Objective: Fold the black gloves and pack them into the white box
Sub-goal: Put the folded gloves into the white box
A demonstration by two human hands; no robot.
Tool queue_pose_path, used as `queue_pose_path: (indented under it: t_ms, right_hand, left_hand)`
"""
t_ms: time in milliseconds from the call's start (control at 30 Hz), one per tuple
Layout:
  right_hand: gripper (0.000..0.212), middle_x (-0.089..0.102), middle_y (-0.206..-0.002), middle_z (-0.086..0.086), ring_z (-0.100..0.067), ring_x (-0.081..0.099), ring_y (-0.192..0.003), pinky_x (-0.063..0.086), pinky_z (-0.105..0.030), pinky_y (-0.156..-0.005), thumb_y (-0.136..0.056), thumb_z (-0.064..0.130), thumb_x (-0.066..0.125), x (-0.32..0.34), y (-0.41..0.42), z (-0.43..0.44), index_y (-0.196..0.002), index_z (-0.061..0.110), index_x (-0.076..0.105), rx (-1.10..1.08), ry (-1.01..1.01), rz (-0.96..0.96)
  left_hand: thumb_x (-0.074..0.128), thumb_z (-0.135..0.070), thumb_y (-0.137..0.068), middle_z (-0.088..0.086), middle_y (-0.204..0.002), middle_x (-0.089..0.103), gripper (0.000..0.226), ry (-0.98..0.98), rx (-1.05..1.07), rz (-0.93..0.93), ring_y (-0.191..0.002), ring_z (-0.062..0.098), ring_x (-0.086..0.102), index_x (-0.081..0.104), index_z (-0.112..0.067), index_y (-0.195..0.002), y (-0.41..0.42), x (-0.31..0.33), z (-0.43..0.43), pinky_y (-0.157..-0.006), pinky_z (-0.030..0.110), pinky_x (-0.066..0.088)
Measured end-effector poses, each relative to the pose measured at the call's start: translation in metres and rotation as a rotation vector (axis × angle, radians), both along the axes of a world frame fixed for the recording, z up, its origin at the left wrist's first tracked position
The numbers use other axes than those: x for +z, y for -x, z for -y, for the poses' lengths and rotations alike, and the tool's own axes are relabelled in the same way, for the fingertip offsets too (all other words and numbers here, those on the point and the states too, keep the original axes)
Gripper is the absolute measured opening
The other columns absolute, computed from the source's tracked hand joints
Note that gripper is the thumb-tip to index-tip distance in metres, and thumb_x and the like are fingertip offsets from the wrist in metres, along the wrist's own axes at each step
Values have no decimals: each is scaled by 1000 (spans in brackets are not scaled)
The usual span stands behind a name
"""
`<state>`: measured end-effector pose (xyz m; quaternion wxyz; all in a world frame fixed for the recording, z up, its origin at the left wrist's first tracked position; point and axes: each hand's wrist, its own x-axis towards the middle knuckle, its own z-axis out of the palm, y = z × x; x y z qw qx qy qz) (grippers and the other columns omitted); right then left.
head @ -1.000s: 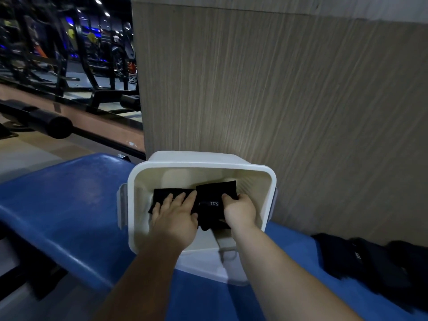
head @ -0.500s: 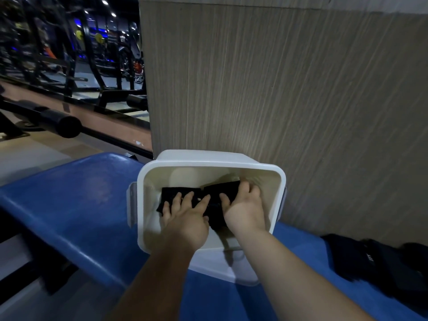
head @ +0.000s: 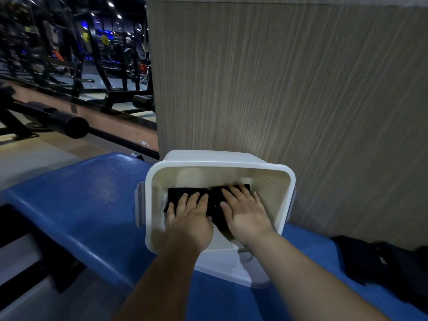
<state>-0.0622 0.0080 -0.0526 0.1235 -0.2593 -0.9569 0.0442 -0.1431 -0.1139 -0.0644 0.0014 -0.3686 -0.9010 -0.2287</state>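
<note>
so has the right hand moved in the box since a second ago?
Yes. The right hand has slid toward the far wall of the white box, fingers now flat on the right glove.

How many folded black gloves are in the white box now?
2: the left glove under the left hand, the right glove under the right hand, side by side in the white box. More may hide beneath.

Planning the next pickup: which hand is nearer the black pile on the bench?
Right. The right hand presses a glove in the box, left of the pile; the left hand sits farther left, beside it.
</note>
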Motion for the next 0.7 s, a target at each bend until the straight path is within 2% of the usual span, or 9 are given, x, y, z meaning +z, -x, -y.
queue_pose_path:
  t_ms: [133,233,367,700]
  right_hand:
    - [50,17,-159,9,-13,4,-147,3,-34,-119,-103,42,20,-3,1,-10,-151,30,22,19,9,42]
    - [57,18,-159,7,-15,6,-147,4,-33,-120,-98,49,12,-7,0,-15,-151,29,21,35,-4,82]
    - [51,19,-159,4,-19,8,-147,5,-31,-119,-103,44,21,-6,-3,-16,-151,28,22,47,48,115]
    - [52,20,-159,5,-20,8,-147,10,-35,-120,-102,46,23,-10,-1,-15,-151,29,21,40,36,97]
  left_hand:
    - [34,-37,-100,-12,-159,8,54,2,16,18,-147,14,-3,13,-37,-150,3,0,3,-119,46,-2]
    - [35,-36,-100,-13,-159,8,55,-3,14,32,-147,13,-2,14,-37,-150,5,1,5,-119,46,-3]
    - [36,-36,-100,-12,-159,9,55,1,11,34,-147,14,-3,14,-37,-150,4,2,5,-119,47,-3]
    - [33,-37,-100,-10,-160,5,53,44,20,34,-147,16,-6,14,-38,-150,-3,8,0,-118,50,-6]
